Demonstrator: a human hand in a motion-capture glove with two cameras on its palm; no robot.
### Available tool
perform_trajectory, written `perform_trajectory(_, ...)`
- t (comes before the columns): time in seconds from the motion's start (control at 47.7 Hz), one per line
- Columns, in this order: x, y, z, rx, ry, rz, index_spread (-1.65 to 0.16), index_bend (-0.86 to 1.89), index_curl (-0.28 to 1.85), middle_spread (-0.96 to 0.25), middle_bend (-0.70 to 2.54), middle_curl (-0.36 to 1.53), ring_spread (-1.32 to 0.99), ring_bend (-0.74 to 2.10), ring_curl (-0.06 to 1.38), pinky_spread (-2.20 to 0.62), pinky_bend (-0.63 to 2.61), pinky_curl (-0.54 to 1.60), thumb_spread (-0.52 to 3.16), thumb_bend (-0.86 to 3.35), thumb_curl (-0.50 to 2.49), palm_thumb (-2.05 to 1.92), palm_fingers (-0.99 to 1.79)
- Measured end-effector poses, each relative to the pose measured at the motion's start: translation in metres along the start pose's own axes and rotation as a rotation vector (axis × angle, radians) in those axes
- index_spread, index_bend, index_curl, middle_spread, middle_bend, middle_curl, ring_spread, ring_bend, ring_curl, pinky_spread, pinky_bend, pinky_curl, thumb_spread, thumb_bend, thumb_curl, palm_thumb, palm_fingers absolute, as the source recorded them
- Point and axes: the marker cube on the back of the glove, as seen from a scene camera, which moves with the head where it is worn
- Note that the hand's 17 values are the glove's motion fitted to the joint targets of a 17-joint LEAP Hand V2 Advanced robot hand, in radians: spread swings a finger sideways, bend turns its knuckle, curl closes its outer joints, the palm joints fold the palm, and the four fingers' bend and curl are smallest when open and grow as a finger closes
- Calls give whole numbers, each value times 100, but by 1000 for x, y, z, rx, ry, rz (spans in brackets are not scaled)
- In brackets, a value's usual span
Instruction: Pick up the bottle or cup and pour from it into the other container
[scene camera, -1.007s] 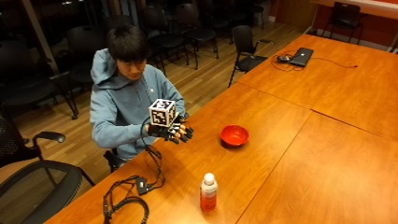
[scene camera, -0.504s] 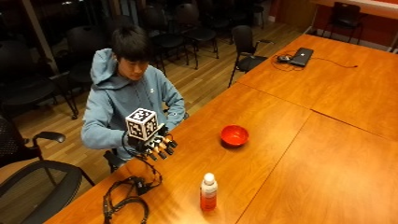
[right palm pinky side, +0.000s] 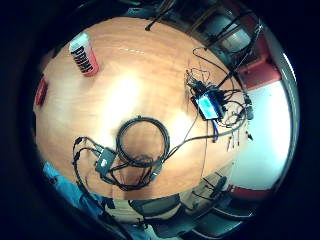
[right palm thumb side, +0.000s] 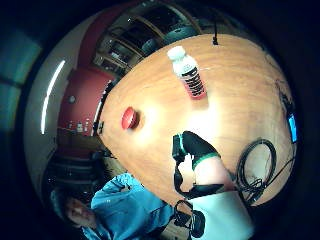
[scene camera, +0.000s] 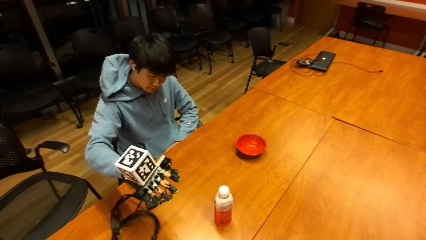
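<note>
A person is seated at the edge of a long wooden desk (scene camera: 373, 165), and the gloved right hand (scene camera: 158, 181) is held above the desk's near corner. Its fingers (scene camera: 170, 183) are seen loosely extended and nothing is gripped between them. Beyond the fingertips, well apart from them, a bottle (scene camera: 223, 205) with a white cap and red contents is stood upright on the desk; it is untouched. Farther along the desk from the fingers, past the bottle and toward the person's other side, a red bowl (scene camera: 251, 145) is set on the wood, apart from the bottle. Just under and behind the hand, a coil of black cable (scene camera: 135, 225) is laid on the desk. In the palm views the bottle (right palm thumb side: 189, 77) is shown standing on open wood with the bowl (right palm thumb side: 129, 118) near the desk's edge, and the coiled cable (right palm pinky side: 143, 141) is seen lying directly beneath the palm. A laptop (scene camera: 323, 60) is rested at the far end of the desk.
</note>
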Motion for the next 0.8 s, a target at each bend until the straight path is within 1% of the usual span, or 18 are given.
perform_trajectory(0.168, 21, -25, 17, 61, -86, -32, -37, 10, 17, 2, 20, 30, 12, 48, 31, 26, 69, 30, 97, -3, 42, 64, 6)
perform_trajectory(0.273, 25, -45, 33, 102, -217, -57, -37, 11, 17, 2, 20, 31, 12, 49, 31, 25, 70, 30, 96, -3, 43, 64, 6)
perform_trajectory(0.462, 19, -81, 76, 211, -465, -55, -37, 11, 16, 2, 21, 32, 12, 51, 32, 25, 72, 30, 94, -3, 43, 65, 5)
perform_trajectory(0.609, 5, -112, 109, 257, -668, -29, -36, 11, 15, 3, 22, 33, 12, 51, 31, 25, 74, 31, 92, -3, 42, 66, 3)
perform_trajectory(0.797, -13, -137, 135, 272, -761, -10, -35, 11, 15, 5, 24, 33, 12, 52, 31, 26, 76, 31, 91, -3, 42, 66, 2)
